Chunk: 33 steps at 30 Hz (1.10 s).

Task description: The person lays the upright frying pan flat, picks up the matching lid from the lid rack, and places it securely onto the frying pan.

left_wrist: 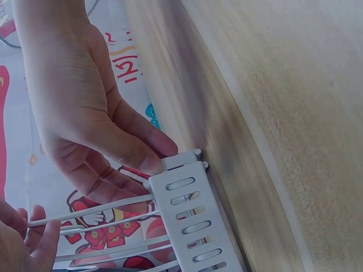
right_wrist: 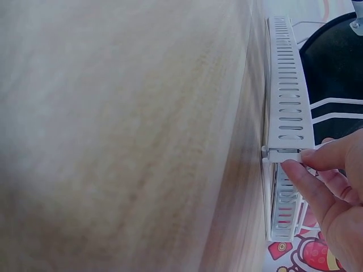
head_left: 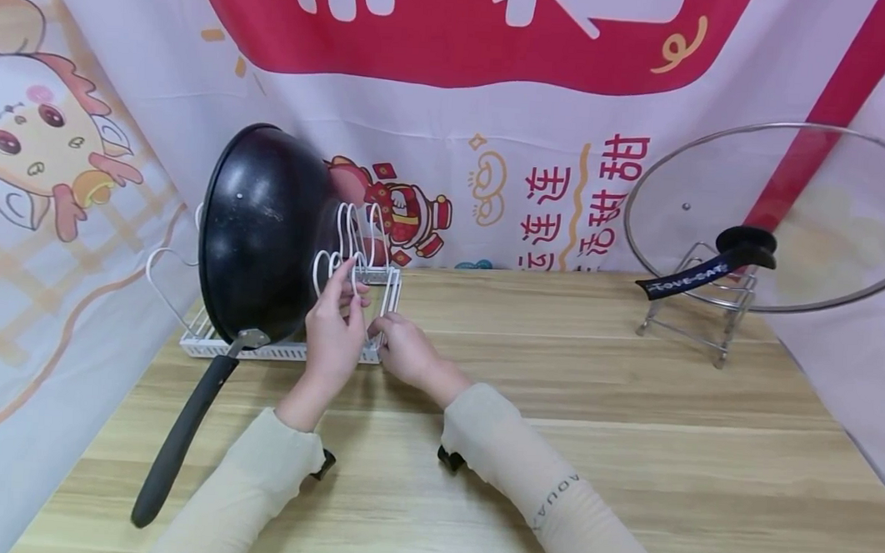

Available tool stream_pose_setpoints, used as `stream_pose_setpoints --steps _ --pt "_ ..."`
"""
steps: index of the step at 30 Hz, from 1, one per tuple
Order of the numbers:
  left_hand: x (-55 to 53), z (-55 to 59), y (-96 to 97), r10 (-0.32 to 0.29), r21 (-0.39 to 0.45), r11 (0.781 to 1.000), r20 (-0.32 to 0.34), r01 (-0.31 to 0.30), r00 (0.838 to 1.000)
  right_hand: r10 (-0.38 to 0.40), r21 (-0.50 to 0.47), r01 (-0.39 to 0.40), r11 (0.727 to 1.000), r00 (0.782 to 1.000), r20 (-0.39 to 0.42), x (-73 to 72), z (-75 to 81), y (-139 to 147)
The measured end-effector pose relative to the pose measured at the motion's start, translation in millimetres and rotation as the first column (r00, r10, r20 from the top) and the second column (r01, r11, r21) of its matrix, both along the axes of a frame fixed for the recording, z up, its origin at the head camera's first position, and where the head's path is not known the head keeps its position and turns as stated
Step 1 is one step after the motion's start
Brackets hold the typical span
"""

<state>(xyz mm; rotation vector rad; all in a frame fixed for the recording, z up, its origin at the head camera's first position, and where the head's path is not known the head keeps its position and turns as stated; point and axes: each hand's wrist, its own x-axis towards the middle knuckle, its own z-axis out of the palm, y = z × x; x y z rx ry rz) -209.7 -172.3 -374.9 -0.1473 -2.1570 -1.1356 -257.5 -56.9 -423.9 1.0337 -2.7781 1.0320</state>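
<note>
A white slotted pot rack point(head_left: 281, 351) with wire loop dividers point(head_left: 321, 272) stands on the left of the table. Tilted on its side in it is a black wok point(head_left: 265, 217), its long handle point(head_left: 186, 438) jutting toward me. My left hand point(head_left: 333, 333) pinches a wire divider near its top, right of the wok. At the rack's right front corner, my right hand point(head_left: 412, 354) grips the rack's end. The right wrist view shows its thumb and fingers pinching a small white end piece point(right_wrist: 283, 155) beside the slotted rail point(right_wrist: 288, 85).
Far right, a glass lid point(head_left: 828, 222) with a black handle leans upright in a small metal wire stand point(head_left: 696, 315). The wooden table point(head_left: 557, 383) lies between stand and rack. Printed cloth point(head_left: 448, 168) hangs behind and at both sides.
</note>
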Motion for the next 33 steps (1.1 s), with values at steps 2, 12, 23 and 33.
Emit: stream_pose_setpoints --steps 2,12,23,33 --pt "0.2 0.0 0.3 -0.001 0.003 1.0 0.0 0.001 1.0 -0.001 -0.002 0.001 1.0 1.0 0.002 0.4 0.1 0.6" --pt "2.0 -0.4 0.8 -0.001 0.007 1.0 0.016 0.001 1.0 0.0 -0.007 0.0 1.0 1.0 0.017 1.6 0.1 2.4" --pt "5.3 1.8 4.7 -0.027 0.015 1.0 0.013 0.026 1.0 0.016 -0.019 -0.016 1.0 1.0 -0.016 2.5 -1.6 7.2" --pt "5.9 1.8 6.2 -0.038 0.028 0.999 0.032 0.037 0.999 0.014 -0.003 -0.014 1.0 1.0 -0.003 4.6 1.2 9.7"
